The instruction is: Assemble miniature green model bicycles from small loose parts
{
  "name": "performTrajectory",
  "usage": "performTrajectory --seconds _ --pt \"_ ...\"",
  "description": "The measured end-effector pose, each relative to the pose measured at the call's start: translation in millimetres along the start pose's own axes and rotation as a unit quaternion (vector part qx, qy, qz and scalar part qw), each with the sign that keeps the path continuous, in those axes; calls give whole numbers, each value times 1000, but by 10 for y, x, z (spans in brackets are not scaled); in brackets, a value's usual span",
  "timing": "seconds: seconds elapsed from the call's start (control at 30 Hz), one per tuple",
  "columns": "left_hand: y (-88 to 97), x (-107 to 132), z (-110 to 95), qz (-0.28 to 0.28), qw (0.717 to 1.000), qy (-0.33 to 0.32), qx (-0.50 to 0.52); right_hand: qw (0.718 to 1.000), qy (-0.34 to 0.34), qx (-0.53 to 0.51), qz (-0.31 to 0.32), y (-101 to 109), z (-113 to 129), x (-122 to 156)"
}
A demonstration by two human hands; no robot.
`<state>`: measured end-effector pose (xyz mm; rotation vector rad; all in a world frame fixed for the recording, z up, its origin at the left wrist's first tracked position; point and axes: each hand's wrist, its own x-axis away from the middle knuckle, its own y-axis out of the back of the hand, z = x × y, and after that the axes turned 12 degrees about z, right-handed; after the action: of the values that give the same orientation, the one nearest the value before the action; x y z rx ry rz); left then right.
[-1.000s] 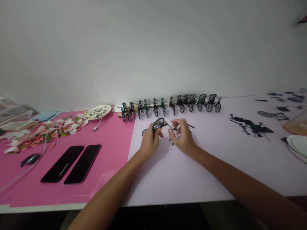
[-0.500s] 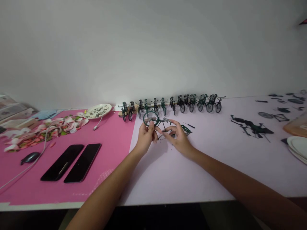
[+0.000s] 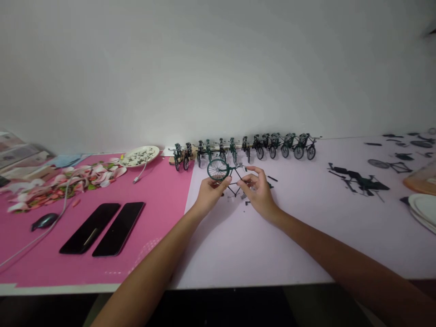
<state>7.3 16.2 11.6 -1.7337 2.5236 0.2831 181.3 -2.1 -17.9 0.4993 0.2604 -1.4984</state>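
Observation:
Between both hands, above the pale side of the table, is a partly built miniature bicycle [image 3: 218, 169] with one green spoked wheel and a dark frame. My left hand [image 3: 211, 193] pinches it just below the wheel, thumb uppermost. My right hand [image 3: 259, 190] grips the frame's other end, its index finger raised near the handlebar. Small loose parts lie on the table under and between the hands, partly hidden. A thin screwdriver [image 3: 272, 178] rests just beyond my right hand, half covered by it.
A row of finished miniature bicycles [image 3: 289, 146] stands along the wall. Dark bicycle parts [image 3: 363, 181] lie at the right, near white plates [image 3: 424, 209]. On the pink left side are two phones [image 3: 118, 229], a mouse [image 3: 45, 221], a plate of small pieces [image 3: 156, 156] and artificial petals [image 3: 91, 177].
The miniature bicycle has shifted slightly right and turned a little, with its frame now pointing downward. My left thumb has slid from the wheel toward the frame.

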Motion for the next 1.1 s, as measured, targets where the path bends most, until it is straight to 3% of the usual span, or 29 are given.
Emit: performTrajectory --seconds 0.17,0.4,0.63,0.77,0.9,1.0,1.1 --pt "17 -7 44 -11 1000 5 -27 1000 6 10 -1 27 -7 -23" --pt "30 -18 126 42 999 -5 15 998 21 56 28 89 25 -29" --pt "67 -63 182 1 999 -24 25 982 78 167 -41 392 54 -203" --pt "79 -62 158 -8 999 -32 29 953 89 274 97 552 -46 -275" --pt "82 -62 143 -19 999 -35 33 919 84 288 258 532 -217 -242" --pt "84 -70 145 -30 998 -42 31 906 75 287 301 475 -320 -207" --pt "87 -78 155 -42 997 -53 32 912 75 275 296 455 -368 -199"
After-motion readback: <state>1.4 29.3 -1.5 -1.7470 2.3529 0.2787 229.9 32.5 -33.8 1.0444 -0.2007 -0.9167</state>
